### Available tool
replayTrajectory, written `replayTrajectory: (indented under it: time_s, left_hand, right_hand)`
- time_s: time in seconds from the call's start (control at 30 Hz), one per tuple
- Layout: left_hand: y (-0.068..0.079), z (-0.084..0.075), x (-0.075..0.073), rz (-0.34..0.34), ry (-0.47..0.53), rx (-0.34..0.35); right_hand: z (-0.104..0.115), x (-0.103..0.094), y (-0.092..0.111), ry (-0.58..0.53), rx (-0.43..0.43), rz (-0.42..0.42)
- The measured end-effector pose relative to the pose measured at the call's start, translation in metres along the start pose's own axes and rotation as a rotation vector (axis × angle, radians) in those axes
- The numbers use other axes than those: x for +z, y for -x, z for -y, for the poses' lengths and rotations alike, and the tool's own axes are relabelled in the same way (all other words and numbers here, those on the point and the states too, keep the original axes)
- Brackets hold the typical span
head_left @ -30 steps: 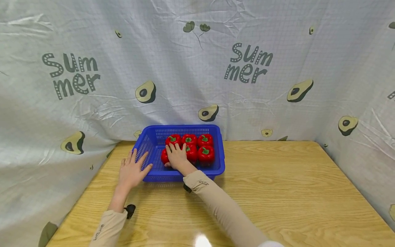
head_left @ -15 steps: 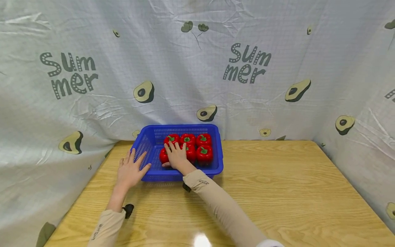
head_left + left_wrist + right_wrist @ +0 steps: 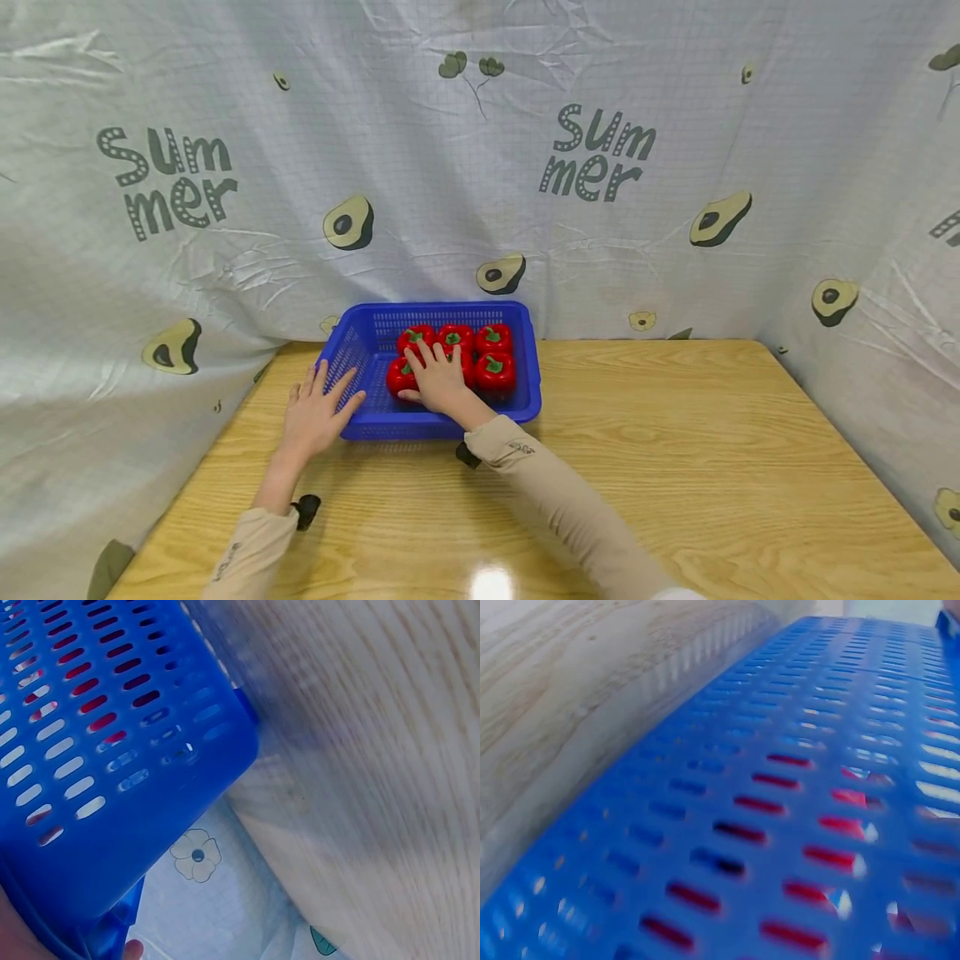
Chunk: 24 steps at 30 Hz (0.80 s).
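Note:
A blue perforated basket [image 3: 442,428] stands at the back left of the table, holding two rows of red bell peppers [image 3: 495,373]. My left hand [image 3: 309,421] rests at the basket's left rim, its fingers spread. In the left wrist view, part of that hand [image 3: 15,934] shows at the rim. My right hand [image 3: 441,383] lies over the front row with fingers spread, between the front-left pepper [image 3: 397,381] and the front-middle pepper [image 3: 468,368], which it partly hides. Through the slots of the basket wall [image 3: 727,772], the right wrist view shows red.
The left end of the basket floor [image 3: 365,396] is bare. Wood-grain table [image 3: 660,450] extends to the right and in front. A printed cloth [image 3: 420,150] hangs behind the basket and along the sides.
My right hand has shifted slightly right, away from the front-left pepper, so more of that pepper shows. The left hand stays at the rim. The head view has turned slightly.

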State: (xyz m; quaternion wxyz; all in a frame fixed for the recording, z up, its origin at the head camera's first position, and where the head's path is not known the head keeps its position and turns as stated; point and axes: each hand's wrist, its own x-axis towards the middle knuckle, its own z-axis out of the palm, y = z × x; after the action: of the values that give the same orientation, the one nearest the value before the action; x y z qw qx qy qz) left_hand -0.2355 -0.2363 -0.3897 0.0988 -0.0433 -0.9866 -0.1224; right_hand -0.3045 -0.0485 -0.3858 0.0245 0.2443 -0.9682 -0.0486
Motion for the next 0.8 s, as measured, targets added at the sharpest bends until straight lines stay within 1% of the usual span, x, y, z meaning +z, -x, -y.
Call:
replayTrajectory:
  time_s: [0.2,0.33,0.47,0.67,0.8]
  left_hand:
    - [0.008,0.0,0.0,-0.019,0.088,0.019]
    - [0.012,0.002,0.001,-0.057,0.137,0.069]
    - [0.019,0.002,0.0,-0.091,0.162,0.122]
    - [0.029,-0.001,-0.003,-0.114,0.233,0.171]
    - [0.036,-0.005,-0.006,-0.103,0.262,0.19]
  right_hand:
    - [-0.022,-0.004,0.024,-0.06,-0.069,-0.107]
    - [-0.04,-0.005,0.042,-0.092,-0.112,-0.174]
    - [-0.055,-0.004,0.06,-0.114,-0.161,-0.222]
    - [-0.07,-0.002,0.083,-0.107,-0.233,-0.33]
    - [-0.08,-0.003,0.098,-0.102,-0.257,-0.362]
